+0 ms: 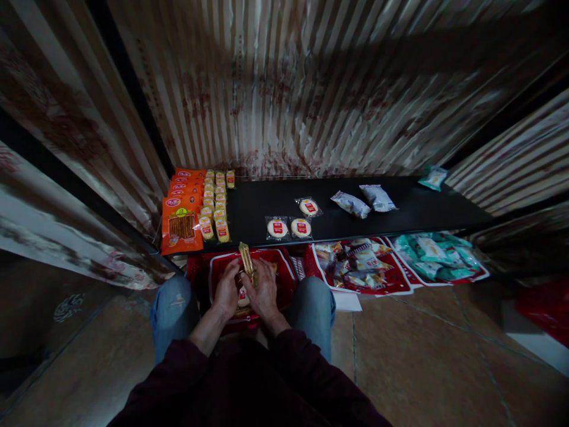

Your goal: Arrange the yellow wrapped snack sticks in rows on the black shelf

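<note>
My left hand [227, 292] and my right hand [263, 290] are close together over a red basket [291, 274] between my knees. A gold-wrapped snack [246, 258] stands up between them. My right hand is closed round its lower part; the fingers of my left hand curl in against its near side, their tips partly hidden. Below the hands, a round wrapped cracker [242, 296] with a red label shows in the basket. The rest of its contents is largely covered by my hands.
A black shelf [249, 201] in front bears orange snack bags [181, 225], rows of small yellow packets [215, 204], round wrapped crackers [301, 228] and pale packets [377, 198]. A teal packet [432, 177] lies far right. Filled baskets [406, 284] stand below; curtains hang behind.
</note>
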`<state>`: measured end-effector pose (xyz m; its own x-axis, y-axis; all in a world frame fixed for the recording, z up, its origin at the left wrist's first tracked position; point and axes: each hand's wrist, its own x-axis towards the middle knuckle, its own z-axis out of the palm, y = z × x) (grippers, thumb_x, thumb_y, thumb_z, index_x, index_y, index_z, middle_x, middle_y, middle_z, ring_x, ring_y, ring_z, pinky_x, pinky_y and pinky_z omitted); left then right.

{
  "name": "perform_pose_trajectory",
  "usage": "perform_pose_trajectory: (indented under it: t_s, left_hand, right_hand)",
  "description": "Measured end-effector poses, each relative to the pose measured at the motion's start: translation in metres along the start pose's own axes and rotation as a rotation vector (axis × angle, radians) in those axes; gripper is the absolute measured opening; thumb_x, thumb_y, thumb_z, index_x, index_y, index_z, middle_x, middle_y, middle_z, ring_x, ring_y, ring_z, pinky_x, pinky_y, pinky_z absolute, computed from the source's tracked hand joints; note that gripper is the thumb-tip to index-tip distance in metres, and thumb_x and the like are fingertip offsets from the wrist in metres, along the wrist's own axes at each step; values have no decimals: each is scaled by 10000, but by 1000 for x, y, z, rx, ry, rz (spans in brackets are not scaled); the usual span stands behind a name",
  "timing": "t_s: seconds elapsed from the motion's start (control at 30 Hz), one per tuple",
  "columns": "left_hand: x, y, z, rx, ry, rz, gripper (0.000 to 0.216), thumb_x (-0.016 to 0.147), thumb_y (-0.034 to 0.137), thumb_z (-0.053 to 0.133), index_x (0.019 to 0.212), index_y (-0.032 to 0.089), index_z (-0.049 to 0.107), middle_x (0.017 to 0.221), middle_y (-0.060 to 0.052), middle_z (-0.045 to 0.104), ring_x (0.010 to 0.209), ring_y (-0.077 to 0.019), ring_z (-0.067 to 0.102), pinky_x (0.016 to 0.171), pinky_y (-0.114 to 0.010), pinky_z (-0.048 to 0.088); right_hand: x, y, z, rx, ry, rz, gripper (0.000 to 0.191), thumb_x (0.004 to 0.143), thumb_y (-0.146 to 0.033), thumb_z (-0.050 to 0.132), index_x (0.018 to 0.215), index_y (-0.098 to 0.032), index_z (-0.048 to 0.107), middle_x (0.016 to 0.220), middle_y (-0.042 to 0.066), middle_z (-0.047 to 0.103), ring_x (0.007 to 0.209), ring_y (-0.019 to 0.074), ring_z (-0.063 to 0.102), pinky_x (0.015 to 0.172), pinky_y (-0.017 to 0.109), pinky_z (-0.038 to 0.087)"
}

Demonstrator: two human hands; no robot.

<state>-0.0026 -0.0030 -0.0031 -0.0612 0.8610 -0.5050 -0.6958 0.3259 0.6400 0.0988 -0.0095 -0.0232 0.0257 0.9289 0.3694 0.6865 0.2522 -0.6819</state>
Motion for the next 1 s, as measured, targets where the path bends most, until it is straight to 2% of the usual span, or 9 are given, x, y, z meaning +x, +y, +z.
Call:
perform_pose_trajectory:
  t_s: [0.13, 0.3, 0.47, 0.57, 0.83, 1.0]
  left_hand:
    - [0, 2, 1, 68, -16, 44, 329, 698, 266, 644, 1020, 200, 637, 1074, -49, 662, 967, -172, 604, 825, -278, 437]
    - [0, 6, 6, 185, -29, 74, 400, 703, 318, 658, 1083, 202, 617, 1110, -65, 655, 981, -191, 613, 821, -283, 441]
    - [2, 12, 10, 309, -35, 174, 392, 701, 337, 638, 1064, 188, 637, 1232, -89, 606, 1119, -212, 557, 907, -294, 419]
    - [7, 15, 11, 347, -56, 200, 423, 708, 349, 624, 1096, 180, 624, 1260, -100, 591, 1133, -221, 553, 934, -319, 420]
    - [27, 21, 15, 485, -53, 324, 384, 762, 321, 565, 1118, 185, 614, 1196, -89, 627, 1105, -207, 567, 943, -333, 433]
    - [47, 27, 24, 564, -32, 370, 343, 777, 239, 531, 1103, 176, 614, 1176, -95, 631, 1083, -200, 574, 946, -341, 440]
  right_hand:
    - [6, 3, 0, 18, -3, 13, 338, 870, -330, 500, 1149, -163, 592, 1132, 122, 614, 1101, 267, 512, 973, 470, 404]
    - [13, 7, 0, 44, -33, 105, 351, 868, -336, 479, 1123, -153, 635, 1006, 130, 626, 926, 241, 590, 848, 401, 494]
    - [22, 11, 7, 95, -16, 136, 392, 861, -303, 463, 1193, -132, 582, 1094, 135, 653, 1025, 237, 599, 921, 394, 473]
    - [30, 12, 9, 125, -20, 167, 395, 858, -293, 457, 1202, -133, 569, 1146, 133, 648, 1053, 224, 606, 934, 379, 471]
    - [57, 6, 7, 145, -42, 233, 347, 850, -283, 476, 1153, -145, 577, 1057, 110, 687, 970, 206, 651, 883, 333, 495]
    - [78, 11, 15, 205, -26, 203, 310, 864, -262, 446, 1107, -142, 597, 1076, 110, 674, 976, 202, 635, 886, 328, 486]
